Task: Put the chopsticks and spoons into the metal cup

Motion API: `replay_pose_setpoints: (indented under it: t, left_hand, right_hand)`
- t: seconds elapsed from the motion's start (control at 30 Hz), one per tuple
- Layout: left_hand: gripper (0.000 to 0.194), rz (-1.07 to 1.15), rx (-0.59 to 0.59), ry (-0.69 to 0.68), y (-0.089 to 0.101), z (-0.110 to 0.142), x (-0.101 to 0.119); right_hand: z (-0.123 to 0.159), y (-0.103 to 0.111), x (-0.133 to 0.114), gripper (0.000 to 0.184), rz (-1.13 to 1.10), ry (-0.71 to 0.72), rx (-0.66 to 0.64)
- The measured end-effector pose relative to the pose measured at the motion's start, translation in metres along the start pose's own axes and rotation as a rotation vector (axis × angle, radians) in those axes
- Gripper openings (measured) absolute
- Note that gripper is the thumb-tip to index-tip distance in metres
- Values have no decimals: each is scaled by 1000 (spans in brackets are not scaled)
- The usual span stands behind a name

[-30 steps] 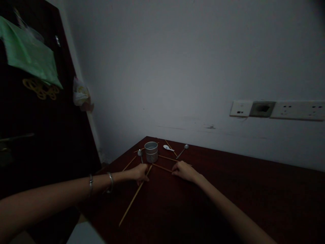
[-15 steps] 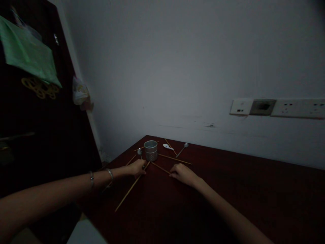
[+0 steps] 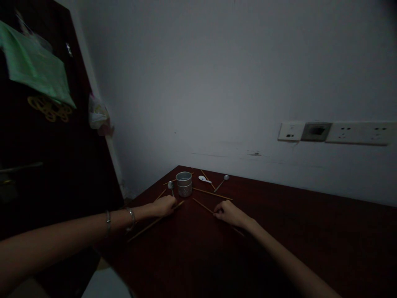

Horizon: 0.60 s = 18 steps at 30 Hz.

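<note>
My left hand (image 3: 165,205) is closed around a chopstick (image 3: 143,230) that slants down to the left across the table. In my right hand (image 3: 231,213) another chopstick (image 3: 202,205) is pinched, its far tip pointing toward the metal cup (image 3: 185,188). That cup stands upright just beyond both hands. Beside it on the left lies a metal spoon (image 3: 170,186), its handle partly behind my left hand. A white spoon (image 3: 204,179) and a second metal spoon (image 3: 221,183) rest behind to the right. A loose chopstick (image 3: 214,194) lies right of the cup.
More chopsticks lie near the table's back corner, one (image 3: 207,179) by the white spoon and one (image 3: 160,194) by my left wrist. The dark red table (image 3: 279,231) meets a grey wall (image 3: 217,91) with sockets (image 3: 316,132). A dark door (image 3: 62,165) stands at left.
The left chopstick has swung to a flatter slant, its near end moving left and away from me. My right hand has shifted slightly right, drawing its chopstick's tip away from the cup.
</note>
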<state>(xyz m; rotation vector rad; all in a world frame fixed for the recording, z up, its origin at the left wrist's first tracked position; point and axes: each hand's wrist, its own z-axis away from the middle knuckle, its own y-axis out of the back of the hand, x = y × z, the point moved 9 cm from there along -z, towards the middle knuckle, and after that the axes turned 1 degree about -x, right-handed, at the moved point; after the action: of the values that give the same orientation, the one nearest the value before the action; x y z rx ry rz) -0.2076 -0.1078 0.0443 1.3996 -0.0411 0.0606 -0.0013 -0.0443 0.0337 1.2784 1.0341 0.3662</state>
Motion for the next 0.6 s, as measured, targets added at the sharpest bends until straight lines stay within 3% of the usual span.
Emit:
replay_pose_setpoints:
  t: [0.23,0.47,0.6]
  left_hand:
    - [17,-108,24,56,4,-3,6]
    - [22,-187,36,99,3,-11,-1]
    - [22,-203,29,87,4,-7,-2]
  right_hand:
    - [-2,-23,13,23,-299,-243,-58]
    - [-8,-31,-14,4,-439,-343,-49]
    - [-16,-38,-27,7,-507,-337,-73]
